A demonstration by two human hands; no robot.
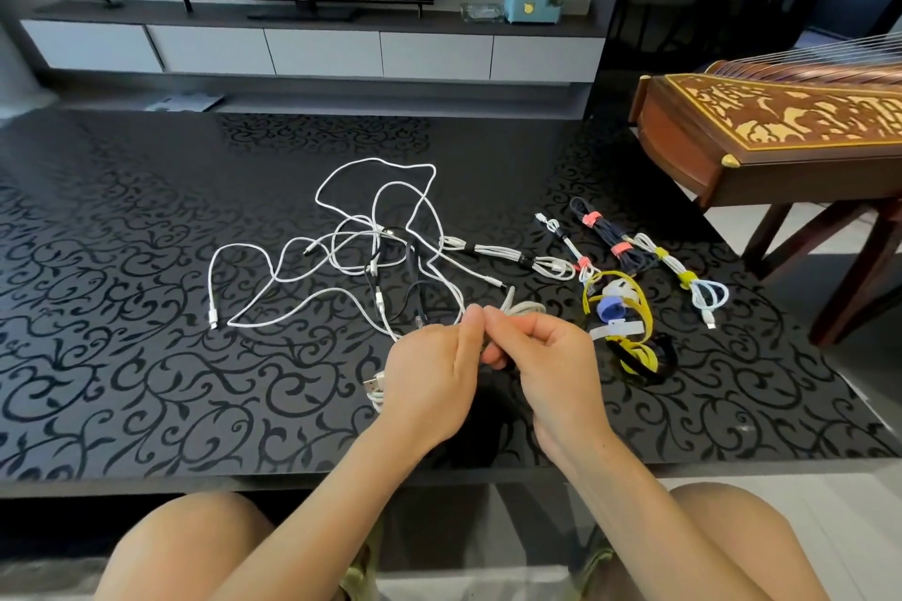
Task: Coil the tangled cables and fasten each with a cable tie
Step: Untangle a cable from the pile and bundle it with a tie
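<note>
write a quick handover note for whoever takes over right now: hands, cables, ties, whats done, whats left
Left hand: grips the white cable; its USB plug hangs beside the hand.
Right hand: pinches the same cable, close against the left thumb.
Done: four tied bundles lie on the right of the table.
Left: the tangle of white and black cables lies loose mid-table; no tie is visible on the held cable.
Spare cable ties lie in a pile just right of the right hand.
</note>
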